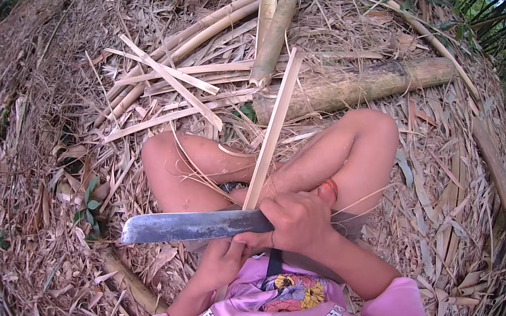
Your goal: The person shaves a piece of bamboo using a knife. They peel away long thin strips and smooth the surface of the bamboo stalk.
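My right hand [297, 218] is wrapped round the handle of a machete [188, 226], and the handle's reddish end sticks out beyond my fist. The broad grey blade lies across my lap, its tip pointing left. A pale split bamboo strip [275, 122] runs from beneath the blade away from me, between my crossed legs. Below the blade, my left hand [224, 261] is closed on the strip's near end, partly hidden by the blade. The blade crosses the strip just above my left fingers; whether it cuts into the strip I cannot tell.
Beyond my legs lies a thick bamboo pole [366, 87], with an upright bamboo stem [276, 38] next to it. Several split strips [176, 82] are scattered ahead to the left. Thin curled shavings [198, 179] rest on my shin. Dry leaves [41, 147] cover the ground.
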The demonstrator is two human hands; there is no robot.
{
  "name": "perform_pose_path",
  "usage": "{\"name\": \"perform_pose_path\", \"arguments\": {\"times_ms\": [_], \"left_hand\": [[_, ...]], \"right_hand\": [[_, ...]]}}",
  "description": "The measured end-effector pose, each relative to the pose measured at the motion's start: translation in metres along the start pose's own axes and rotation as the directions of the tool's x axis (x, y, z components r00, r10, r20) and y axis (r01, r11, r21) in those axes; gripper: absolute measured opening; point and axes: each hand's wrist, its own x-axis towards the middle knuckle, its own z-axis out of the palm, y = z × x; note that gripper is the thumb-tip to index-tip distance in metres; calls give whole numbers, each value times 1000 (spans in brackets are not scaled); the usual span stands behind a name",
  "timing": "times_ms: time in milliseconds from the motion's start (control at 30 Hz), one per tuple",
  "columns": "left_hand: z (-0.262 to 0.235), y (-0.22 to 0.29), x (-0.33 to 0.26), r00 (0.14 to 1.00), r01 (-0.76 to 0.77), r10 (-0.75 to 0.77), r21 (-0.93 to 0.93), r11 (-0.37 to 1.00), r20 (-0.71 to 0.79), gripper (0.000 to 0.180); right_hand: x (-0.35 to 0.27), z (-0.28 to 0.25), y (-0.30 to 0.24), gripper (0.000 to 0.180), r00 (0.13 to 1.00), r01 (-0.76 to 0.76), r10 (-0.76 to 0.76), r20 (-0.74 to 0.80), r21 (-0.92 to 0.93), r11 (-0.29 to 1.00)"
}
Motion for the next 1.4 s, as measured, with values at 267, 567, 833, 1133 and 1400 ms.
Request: {"name": "perform_pose_path", "arguments": {"times_ms": [267, 567, 833, 1133, 1400], "left_hand": [[10, 26, -4, 992, -50, 70, 183, 982, -106, 32], [12, 30, -11, 987, -90, 114, 201, 975, -111, 32], [11, 33, -14, 989, -77, 102, 221, 972, -106, 29], [9, 21, -12, 997, -22, 23, 11, 1000, -68, 31], [6, 27, -17, 997, 11, -11, -4, 1000, -79, 32]], "right_hand": [[16, -13, 27, 65, 999, -42, 41, -15, -48, 998], [22, -23, 31, 67, 999, -15, 18, 44, -67, 998], [40, -43, 74, 69, 996, -51, 72, 60, -298, 953], [44, -53, 39, 71, 962, -99, 166, 217, -288, 952], [61, -55, 69, 64, 981, -171, 191, 25, -344, 923]]}}
